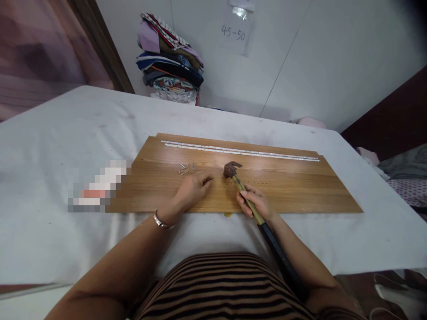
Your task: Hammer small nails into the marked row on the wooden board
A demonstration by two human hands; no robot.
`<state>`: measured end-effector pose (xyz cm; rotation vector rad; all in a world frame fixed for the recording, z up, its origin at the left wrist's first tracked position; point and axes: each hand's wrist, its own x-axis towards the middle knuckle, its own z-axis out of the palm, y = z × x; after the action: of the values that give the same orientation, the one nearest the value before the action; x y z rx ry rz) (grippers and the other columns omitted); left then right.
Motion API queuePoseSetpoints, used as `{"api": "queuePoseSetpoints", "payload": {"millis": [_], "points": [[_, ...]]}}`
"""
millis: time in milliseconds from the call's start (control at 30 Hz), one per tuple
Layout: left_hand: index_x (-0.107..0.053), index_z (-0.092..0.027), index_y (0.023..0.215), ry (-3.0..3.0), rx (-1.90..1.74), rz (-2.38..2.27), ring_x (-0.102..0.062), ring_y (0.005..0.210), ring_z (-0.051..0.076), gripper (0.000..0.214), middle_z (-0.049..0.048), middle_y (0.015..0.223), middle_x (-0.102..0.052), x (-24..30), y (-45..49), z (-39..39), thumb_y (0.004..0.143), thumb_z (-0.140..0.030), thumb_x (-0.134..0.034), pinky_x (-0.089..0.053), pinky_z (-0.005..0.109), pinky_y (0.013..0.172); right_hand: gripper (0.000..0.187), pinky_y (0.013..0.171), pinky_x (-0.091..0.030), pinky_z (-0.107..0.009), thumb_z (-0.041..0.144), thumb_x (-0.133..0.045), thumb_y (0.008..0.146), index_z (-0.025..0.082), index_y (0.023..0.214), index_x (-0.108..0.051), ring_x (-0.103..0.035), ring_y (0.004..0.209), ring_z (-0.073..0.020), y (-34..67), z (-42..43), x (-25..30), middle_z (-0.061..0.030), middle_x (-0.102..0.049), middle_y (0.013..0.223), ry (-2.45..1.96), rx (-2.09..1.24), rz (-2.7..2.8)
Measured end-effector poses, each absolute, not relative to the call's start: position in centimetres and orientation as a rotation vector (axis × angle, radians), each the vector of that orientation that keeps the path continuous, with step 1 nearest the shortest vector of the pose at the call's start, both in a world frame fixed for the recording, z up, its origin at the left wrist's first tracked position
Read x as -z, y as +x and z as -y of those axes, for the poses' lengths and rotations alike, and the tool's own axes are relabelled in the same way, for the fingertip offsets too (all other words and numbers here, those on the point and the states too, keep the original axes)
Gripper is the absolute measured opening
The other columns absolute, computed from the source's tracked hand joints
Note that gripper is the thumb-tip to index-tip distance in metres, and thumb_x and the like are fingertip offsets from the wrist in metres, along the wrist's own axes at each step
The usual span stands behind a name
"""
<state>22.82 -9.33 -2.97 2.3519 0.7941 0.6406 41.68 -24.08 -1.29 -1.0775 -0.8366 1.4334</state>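
Note:
My right hand (256, 200) is wrapped round the yellow handle of a claw hammer (257, 217). Its rusty head is raised a little over a wood-grain board (307, 191), and the dark grip runs back under my forearm. To the left, my left hand (192, 190) is low over the same board, fingers pinched together; whatever is between the fingertips is too small to make out. Several loose nails (183, 169) lie just beyond that hand. A row of small dark dots (256, 182) crosses the board to the right of the hammer head.
Two white measuring strips (240, 151) run along the board's far edge. The board lies on a table with a white cloth (66, 133). Folded clothes (170, 58) are stacked against the wall behind. A blurred-out item (103, 184) is at the board's left end.

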Motion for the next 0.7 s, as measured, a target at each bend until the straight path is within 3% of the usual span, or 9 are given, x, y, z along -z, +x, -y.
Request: {"api": "queuePoseSetpoints", "payload": {"millis": [700], "points": [[-0.066,-0.019,0.084,2.398,-0.639,-0.801,-0.064,0.076,0.017,0.016,0.0026,0.081,-0.071,3.01,22.81,9.28,0.086,-0.021,-0.05,-0.047,0.028,0.069,0.027,0.028,-0.026,-0.017,0.041,-0.064,0.079,0.019,0.079,-0.049,-0.036,0.029,-0.0023,41.61,24.03,1.04,0.0067,-0.053,0.06,-1.09,-1.441,0.839]]}}
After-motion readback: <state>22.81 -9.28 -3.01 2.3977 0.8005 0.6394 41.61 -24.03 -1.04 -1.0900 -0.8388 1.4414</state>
